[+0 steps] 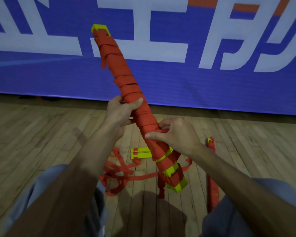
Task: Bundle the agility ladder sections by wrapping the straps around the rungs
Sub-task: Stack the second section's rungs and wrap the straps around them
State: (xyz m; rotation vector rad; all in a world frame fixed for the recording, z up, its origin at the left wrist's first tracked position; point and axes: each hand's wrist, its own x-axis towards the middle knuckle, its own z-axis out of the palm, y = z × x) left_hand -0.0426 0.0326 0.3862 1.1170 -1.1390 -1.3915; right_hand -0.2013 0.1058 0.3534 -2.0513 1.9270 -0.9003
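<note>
Bundle [126,79] of ladder rungs, wound in red strap [109,48], sits tilted in front of me in the head view. Its yellow far end points up and left against the blue banner [178,82]. Its yellow near end hangs low to the right, above the wooden floor [41,134]. My left hand [120,112] is wrapped round the bundle's middle, with the thumb laid across the wraps. My right hand [176,134] sits lower down and nearer me. Its thumb presses flat on the bundle and its curled fingers pinch a fold of strap against the right side. Thin yellow lines show between the wraps just below that hand. From the near end, loose strap trails down to the floor and lies in tangled loops to the left, between my knees [46,182]. A bare yellow rung [141,153] lies flat on the floor behind the bundle, partly hidden by it. A second bundle [213,177] lies on the floor to the right, beside my right forearm.
</note>
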